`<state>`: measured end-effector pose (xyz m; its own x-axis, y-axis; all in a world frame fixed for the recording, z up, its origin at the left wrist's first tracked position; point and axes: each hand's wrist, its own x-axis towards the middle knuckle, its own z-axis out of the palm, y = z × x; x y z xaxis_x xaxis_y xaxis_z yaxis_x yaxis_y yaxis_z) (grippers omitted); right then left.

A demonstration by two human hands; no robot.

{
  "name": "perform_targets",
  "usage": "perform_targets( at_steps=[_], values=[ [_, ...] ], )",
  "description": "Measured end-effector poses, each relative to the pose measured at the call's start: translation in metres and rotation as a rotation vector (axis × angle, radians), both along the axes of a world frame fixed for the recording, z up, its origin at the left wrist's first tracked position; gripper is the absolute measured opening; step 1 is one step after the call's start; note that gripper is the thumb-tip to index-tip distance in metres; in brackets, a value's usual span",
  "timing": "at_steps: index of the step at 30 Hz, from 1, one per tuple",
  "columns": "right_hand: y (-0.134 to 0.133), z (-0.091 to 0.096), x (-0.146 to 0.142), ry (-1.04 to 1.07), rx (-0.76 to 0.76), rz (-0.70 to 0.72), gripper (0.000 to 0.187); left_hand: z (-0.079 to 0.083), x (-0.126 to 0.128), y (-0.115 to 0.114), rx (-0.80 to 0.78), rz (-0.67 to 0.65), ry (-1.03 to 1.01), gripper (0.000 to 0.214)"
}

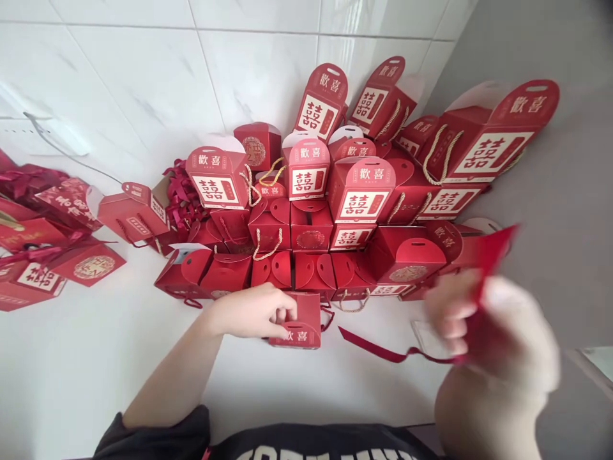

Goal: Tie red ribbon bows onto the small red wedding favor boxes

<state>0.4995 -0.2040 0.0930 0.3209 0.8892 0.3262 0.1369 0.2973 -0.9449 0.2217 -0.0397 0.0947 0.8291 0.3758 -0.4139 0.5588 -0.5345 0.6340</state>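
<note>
My left hand (249, 311) grips the top of a small red gift box (297, 321), which stands on the white floor with gold characters on its front. Its fingers rest on the box's upper edge. My right hand (493, 332) is blurred by motion and pinches a flat red card (493, 255). A dark red ribbon (383, 348) trails from that hand to the left, across the white surface. Beside the ribbon, a transparent plastic sleeve (428, 338) lies partly hidden by my right hand.
Several assembled red gift boxes (361, 198) with rope handles are stacked against a white tiled wall (143, 70). A tangle of dark red ribbons (182, 204) sits beside them. More red boxes (29, 255) lie at the left, and a grey wall (541, 211) rises at the right.
</note>
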Motion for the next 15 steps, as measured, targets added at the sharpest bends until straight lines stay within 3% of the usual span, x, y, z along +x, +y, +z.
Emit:
perform_targets(
  at_steps=[3, 5, 9, 15],
  values=[
    [0.006, -0.025, -0.038, 0.091, -0.334, 0.396, 0.036, -0.016, 0.001, -0.007, -0.137, 0.107, -0.069, 0.016],
    [0.007, -0.043, -0.057, 0.054, -0.452, 0.497, 0.041, -0.024, 0.0, -0.014, -0.246, 0.2, -0.096, 0.018],
    [0.005, -0.065, -0.076, 0.015, -0.572, 0.487, 0.049, -0.029, -0.001, -0.025, -0.315, 0.259, -0.137, 0.023],
    [-0.002, -0.07, -0.082, 0.0, -0.538, 0.406, 0.051, -0.021, -0.001, -0.027, -0.278, 0.212, -0.125, 0.034]
  ],
)
